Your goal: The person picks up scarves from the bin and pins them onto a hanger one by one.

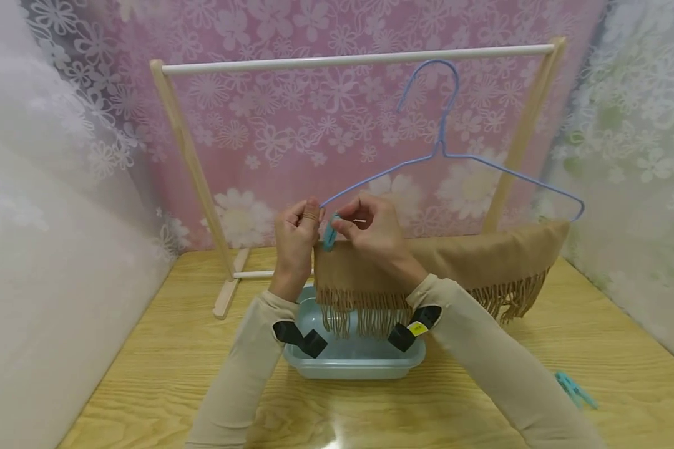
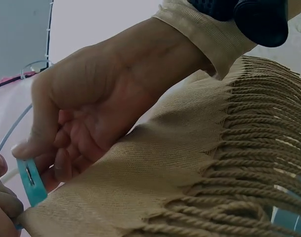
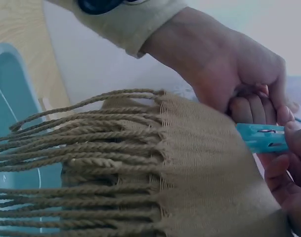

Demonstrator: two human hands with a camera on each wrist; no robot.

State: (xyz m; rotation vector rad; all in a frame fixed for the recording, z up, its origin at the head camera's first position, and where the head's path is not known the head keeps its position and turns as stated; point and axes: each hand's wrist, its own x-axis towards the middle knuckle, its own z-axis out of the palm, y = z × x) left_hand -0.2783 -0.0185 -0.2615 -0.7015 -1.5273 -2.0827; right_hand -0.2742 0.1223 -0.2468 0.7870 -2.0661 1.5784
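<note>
A brown fringed scarf (image 1: 477, 259) hangs folded over the bottom of a blue wire hanger (image 1: 442, 134). My left hand (image 1: 296, 243) grips the hanger's left end, its fingers curled in the right wrist view. Between thumb and fingers, my right hand (image 1: 379, 231) pinches a teal clothespin (image 1: 330, 233) at the scarf's left top corner. The left wrist view shows the right thumb on the clothespin (image 2: 31, 183), whose tip meets the scarf's edge (image 2: 91, 207). In the right wrist view the clothespin (image 3: 261, 138) lies beside the left hand's curled fingers (image 3: 249, 108).
Behind the scarf stands a rack with wooden posts (image 1: 188, 156) and a white top rod (image 1: 314, 62). A light blue basin (image 1: 359, 369) sits on the wooden table (image 1: 163, 374) beneath the fringe. Another teal clothespin (image 1: 575, 390) lies at the right.
</note>
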